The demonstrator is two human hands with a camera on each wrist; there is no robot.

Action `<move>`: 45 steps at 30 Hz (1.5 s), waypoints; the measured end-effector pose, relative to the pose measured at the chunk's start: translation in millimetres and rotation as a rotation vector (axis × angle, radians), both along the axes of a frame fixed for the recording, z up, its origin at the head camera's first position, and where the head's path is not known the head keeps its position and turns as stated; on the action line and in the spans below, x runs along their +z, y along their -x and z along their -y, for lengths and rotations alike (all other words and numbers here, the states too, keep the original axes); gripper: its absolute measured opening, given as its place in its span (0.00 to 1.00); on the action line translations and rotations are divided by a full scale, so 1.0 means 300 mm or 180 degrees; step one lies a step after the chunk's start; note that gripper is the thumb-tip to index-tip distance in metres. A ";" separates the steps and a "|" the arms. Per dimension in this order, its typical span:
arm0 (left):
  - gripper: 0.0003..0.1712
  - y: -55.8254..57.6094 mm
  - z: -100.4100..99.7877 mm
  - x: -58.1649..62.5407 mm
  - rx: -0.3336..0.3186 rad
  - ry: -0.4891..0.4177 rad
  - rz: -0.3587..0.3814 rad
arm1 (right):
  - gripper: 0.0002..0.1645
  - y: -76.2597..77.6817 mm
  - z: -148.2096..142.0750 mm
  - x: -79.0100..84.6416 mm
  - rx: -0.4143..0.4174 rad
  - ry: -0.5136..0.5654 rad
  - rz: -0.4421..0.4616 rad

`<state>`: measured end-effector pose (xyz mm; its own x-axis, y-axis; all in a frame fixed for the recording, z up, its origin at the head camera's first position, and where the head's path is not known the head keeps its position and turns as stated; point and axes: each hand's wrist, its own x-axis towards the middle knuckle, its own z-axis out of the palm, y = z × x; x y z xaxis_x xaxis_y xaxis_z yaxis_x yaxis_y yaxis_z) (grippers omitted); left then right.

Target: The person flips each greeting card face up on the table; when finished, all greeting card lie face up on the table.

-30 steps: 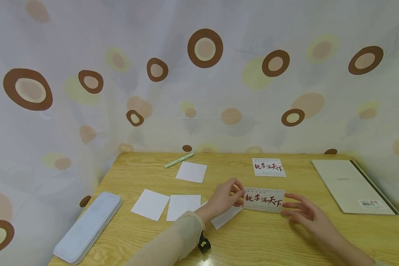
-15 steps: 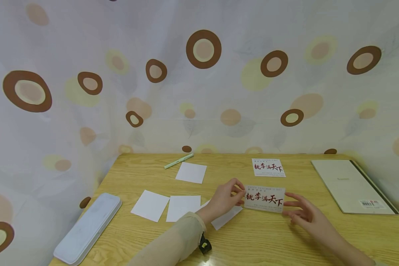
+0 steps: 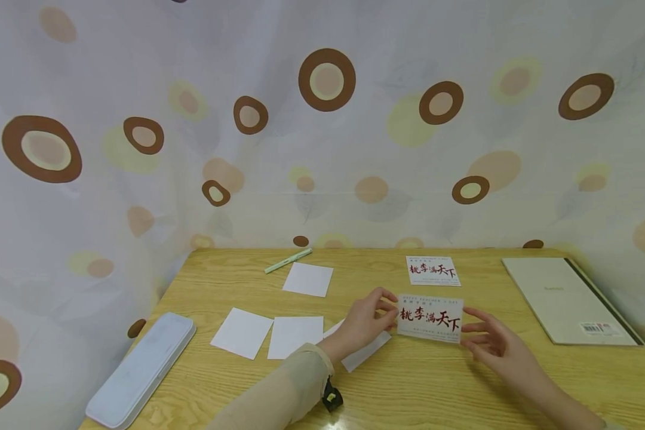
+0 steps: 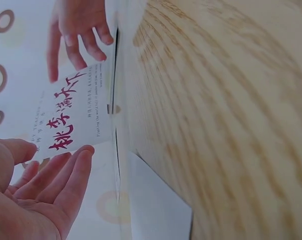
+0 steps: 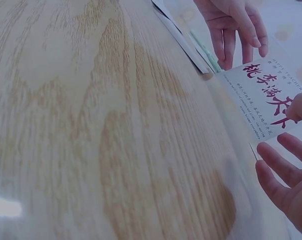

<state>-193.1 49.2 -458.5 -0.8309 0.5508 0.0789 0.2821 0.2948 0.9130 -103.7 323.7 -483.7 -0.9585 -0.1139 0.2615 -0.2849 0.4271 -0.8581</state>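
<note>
A white card point(image 3: 430, 318) with red Chinese characters and small grey print is tilted up above the wooden table, its printed face toward me. At its left edge, the left hand point(image 3: 362, 319) pinches it between thumb and fingers. The right hand point(image 3: 498, 347) holds the opposite edge; in the right wrist view its thumb overlaps the red characters on the card point(image 5: 261, 95), with the other fingers point(image 5: 276, 162) spread below. Partly hidden beneath the left hand lies a blank white paper point(image 3: 366, 353). Behind the held card, a matching printed card point(image 3: 433, 271) lies flat.
Two white square papers point(image 3: 240, 333) lie left of the left hand, and another white paper point(image 3: 308, 279) sits farther back beside a light green pen point(image 3: 288, 261). A pale case point(image 3: 142, 370) stands at the left edge. A beige notebook point(image 3: 567, 301) with a barcode label lies at right.
The card has risen slightly and shifted a little right, its printed face tipping more toward me. Both hands stay at its edges. The other things on the table have not moved.
</note>
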 end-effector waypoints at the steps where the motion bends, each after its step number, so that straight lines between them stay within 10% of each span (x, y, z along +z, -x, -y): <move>1: 0.11 -0.001 0.000 0.000 -0.0001 -0.0001 -0.0012 | 0.35 0.001 -0.001 0.000 -0.0014 -0.0007 0.0013; 45: 0.27 -0.017 -0.056 0.010 -0.0039 0.0233 -0.0115 | 0.47 0.018 0.003 0.011 -0.0529 -0.0502 -0.0076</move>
